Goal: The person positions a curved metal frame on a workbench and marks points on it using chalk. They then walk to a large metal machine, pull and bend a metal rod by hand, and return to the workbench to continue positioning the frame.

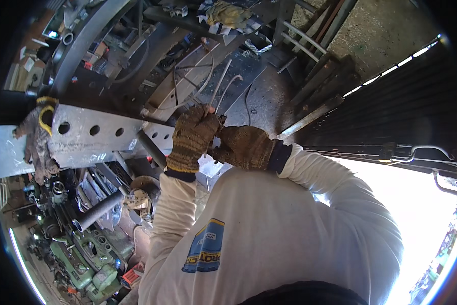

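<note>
Both my hands wear brown-grey knitted work gloves and meet in front of my chest. My left hand [192, 140] is closed around two thin pale rods [221, 85], which stick out past its fingers; one is bent over at its tip. My right hand [246, 147] is closed and presses up against the left fingers. What it grips, if anything, is hidden by the gloves. To the left of my hands runs a steel beam [86, 145] with a row of round holes and chalk marks.
Draped over the beam's left part is a dirty glove [39, 137] with a yellow cuff. A steel tube [97, 211] juts out below it, above a green machine [83, 264]. Cloths [226, 15] lie on a bench at the top. A dark corrugated shutter [391, 112] stands on the right.
</note>
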`<move>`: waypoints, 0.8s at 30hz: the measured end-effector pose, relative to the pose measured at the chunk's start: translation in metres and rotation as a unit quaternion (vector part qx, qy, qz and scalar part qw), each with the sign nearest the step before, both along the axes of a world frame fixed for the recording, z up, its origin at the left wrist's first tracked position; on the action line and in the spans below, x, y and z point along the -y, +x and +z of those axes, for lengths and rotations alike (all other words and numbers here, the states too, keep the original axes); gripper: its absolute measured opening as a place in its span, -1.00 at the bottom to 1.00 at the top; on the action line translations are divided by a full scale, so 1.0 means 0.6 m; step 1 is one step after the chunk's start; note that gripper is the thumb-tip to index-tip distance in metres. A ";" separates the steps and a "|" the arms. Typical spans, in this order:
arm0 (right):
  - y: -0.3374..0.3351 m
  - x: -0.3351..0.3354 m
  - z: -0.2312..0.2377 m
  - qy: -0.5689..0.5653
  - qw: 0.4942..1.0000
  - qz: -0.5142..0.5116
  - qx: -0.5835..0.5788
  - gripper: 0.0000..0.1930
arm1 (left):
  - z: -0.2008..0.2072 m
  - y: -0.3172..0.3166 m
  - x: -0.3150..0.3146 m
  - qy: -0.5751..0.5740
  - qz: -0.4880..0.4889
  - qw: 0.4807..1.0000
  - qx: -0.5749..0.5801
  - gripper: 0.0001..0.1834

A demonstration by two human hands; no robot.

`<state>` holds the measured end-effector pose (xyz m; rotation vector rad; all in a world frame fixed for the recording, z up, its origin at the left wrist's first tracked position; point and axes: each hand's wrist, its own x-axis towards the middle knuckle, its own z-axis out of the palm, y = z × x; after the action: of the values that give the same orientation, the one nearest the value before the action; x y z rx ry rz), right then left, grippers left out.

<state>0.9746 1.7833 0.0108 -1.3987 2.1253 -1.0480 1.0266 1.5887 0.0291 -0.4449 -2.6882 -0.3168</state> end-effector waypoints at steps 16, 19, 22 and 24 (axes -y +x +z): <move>-0.182 -0.077 -0.070 -0.170 0.897 -0.033 0.406 -0.67 | 0.046 0.022 -0.004 0.538 0.204 0.805 0.144 -0.88; -0.175 -0.045 0.022 -0.132 0.903 -0.232 0.336 -0.73 | 0.021 0.020 -0.010 0.626 0.151 0.761 0.084 -0.78; -0.200 -0.010 0.004 -0.161 0.784 -0.330 0.501 -0.78 | 0.006 0.007 -0.042 0.675 0.146 0.712 0.125 -0.75; -0.216 0.005 -0.017 -0.190 0.754 -0.354 0.520 -0.79 | 0.001 0.006 -0.053 0.690 0.129 0.695 0.156 -0.77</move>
<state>0.8450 1.7806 0.0008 0.1308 1.5192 -1.9860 1.0301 1.6205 0.0297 0.4931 -1.8808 -2.1758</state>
